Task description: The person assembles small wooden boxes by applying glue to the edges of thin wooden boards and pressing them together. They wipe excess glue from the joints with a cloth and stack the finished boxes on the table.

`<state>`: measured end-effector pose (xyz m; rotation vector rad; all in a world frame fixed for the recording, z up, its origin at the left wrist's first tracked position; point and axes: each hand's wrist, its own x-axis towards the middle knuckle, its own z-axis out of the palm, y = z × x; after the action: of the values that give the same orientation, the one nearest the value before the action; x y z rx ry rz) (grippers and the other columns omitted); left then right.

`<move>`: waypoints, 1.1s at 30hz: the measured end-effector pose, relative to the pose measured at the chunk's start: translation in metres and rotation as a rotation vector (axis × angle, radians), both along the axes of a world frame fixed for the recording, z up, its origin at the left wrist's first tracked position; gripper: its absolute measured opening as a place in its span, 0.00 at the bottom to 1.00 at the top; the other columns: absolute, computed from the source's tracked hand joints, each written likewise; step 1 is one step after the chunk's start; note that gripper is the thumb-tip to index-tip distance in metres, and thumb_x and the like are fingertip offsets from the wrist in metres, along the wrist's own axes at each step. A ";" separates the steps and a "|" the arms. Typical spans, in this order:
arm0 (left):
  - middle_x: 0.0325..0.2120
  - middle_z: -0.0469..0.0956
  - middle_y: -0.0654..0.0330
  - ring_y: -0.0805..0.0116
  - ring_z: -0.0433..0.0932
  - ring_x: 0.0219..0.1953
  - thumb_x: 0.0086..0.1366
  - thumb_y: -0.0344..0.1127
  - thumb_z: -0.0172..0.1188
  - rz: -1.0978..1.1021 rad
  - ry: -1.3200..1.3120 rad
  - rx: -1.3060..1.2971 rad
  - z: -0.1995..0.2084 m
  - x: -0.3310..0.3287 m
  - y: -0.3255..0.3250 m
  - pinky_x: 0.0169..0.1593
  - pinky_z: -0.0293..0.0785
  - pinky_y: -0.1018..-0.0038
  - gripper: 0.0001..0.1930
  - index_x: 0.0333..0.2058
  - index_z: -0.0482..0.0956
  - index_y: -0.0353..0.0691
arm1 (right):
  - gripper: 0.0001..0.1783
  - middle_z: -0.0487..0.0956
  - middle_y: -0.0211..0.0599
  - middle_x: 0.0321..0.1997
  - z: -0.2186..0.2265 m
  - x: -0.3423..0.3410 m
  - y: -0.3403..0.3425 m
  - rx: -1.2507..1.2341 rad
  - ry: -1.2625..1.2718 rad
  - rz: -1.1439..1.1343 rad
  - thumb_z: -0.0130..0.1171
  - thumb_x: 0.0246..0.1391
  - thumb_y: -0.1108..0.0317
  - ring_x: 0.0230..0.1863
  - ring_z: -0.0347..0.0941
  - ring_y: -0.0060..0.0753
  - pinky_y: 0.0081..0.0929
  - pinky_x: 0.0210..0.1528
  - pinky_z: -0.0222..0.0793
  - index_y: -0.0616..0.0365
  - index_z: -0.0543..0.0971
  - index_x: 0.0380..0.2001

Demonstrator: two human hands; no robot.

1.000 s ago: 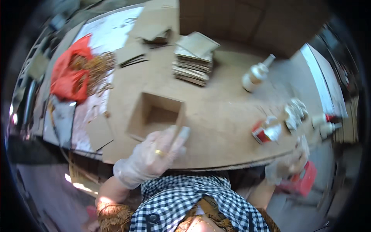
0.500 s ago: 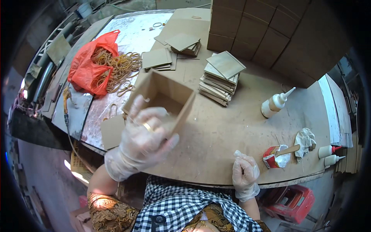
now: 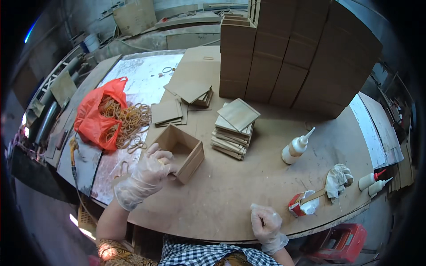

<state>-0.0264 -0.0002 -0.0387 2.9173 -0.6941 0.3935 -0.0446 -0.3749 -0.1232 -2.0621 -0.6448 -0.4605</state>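
Note:
An open-topped brown wooden box (image 3: 191,159) rests on the brown board of the table, left of the middle. My left hand (image 3: 148,173), in a thin clear glove, is at the box's near left wall with its fingers curled over the edge. A flat brown panel lies partly hidden behind that hand. My right hand (image 3: 267,226), also gloved, rests as a loose fist at the table's front edge; nothing shows in it. Near it stands a red and white container (image 3: 297,205) of white paste, with a flat wooden stick (image 3: 313,196) laid across it.
Thin square panels (image 3: 234,133) are stacked past the box, with smaller piles behind. A red plastic bag (image 3: 91,117) spills rubber bands at left. Stacked brown boxes (image 3: 284,57) rise at the back. A glue bottle (image 3: 293,151), a rag (image 3: 338,179) and two smaller bottles stand right.
The box has come down from a raised, tilted position onto the table. My left hand's fingers, spread before, are now curled at its wall. The view has tilted up; my right hand stays a fist.

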 end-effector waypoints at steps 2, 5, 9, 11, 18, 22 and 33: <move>0.28 0.76 0.66 0.61 0.74 0.49 0.50 0.35 0.65 -0.003 -0.052 0.145 0.011 0.004 0.006 0.60 0.64 0.56 0.09 0.32 0.80 0.52 | 0.04 0.84 0.44 0.34 0.000 0.000 0.001 0.029 0.019 0.005 0.65 0.49 0.75 0.33 0.82 0.43 0.34 0.34 0.78 0.58 0.81 0.31; 0.27 0.74 0.64 0.59 0.75 0.41 0.51 0.33 0.64 -0.018 -0.207 0.184 0.042 0.025 -0.002 0.54 0.68 0.59 0.06 0.30 0.80 0.50 | 0.04 0.84 0.44 0.34 0.001 0.000 -0.003 0.029 0.024 -0.011 0.65 0.49 0.75 0.33 0.82 0.44 0.34 0.35 0.78 0.58 0.81 0.31; 0.26 0.71 0.63 0.59 0.74 0.38 0.47 0.34 0.68 -0.004 -0.321 0.272 0.053 0.043 0.008 0.47 0.70 0.61 0.12 0.32 0.76 0.47 | 0.04 0.84 0.44 0.34 0.002 -0.001 -0.002 0.053 0.045 0.002 0.65 0.50 0.75 0.33 0.82 0.44 0.34 0.35 0.78 0.58 0.81 0.31; 0.27 0.71 0.61 0.58 0.73 0.33 0.49 0.35 0.68 0.017 -0.307 0.283 0.056 0.053 0.007 0.41 0.70 0.63 0.13 0.34 0.75 0.45 | 0.05 0.84 0.44 0.34 0.001 -0.001 -0.002 0.060 0.066 0.001 0.65 0.49 0.75 0.33 0.82 0.44 0.34 0.35 0.78 0.58 0.81 0.31; 0.28 0.73 0.54 0.50 0.75 0.34 0.52 0.30 0.67 0.061 -0.127 0.090 0.045 0.087 0.028 0.38 0.71 0.59 0.12 0.34 0.73 0.40 | 0.05 0.84 0.43 0.34 -0.001 -0.001 -0.004 0.055 0.079 0.014 0.65 0.50 0.74 0.33 0.82 0.43 0.34 0.35 0.78 0.58 0.82 0.32; 0.29 0.74 0.53 0.50 0.75 0.35 0.52 0.30 0.67 0.082 -0.054 0.081 0.035 0.086 0.022 0.38 0.72 0.59 0.12 0.34 0.74 0.40 | 0.05 0.84 0.43 0.34 -0.002 0.000 -0.004 0.052 0.092 0.013 0.65 0.50 0.74 0.32 0.82 0.43 0.33 0.35 0.78 0.59 0.82 0.32; 0.29 0.73 0.53 0.50 0.75 0.34 0.53 0.28 0.66 0.025 -0.048 -0.013 0.022 0.096 0.009 0.37 0.72 0.60 0.12 0.34 0.73 0.39 | 0.04 0.84 0.46 0.34 0.002 0.001 -0.002 0.033 0.156 0.007 0.63 0.51 0.77 0.34 0.82 0.41 0.30 0.37 0.77 0.63 0.82 0.32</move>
<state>0.0700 0.0086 -0.0162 2.9160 -0.6593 0.4708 -0.0437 -0.3772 -0.1207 -2.0405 -0.5478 -0.3008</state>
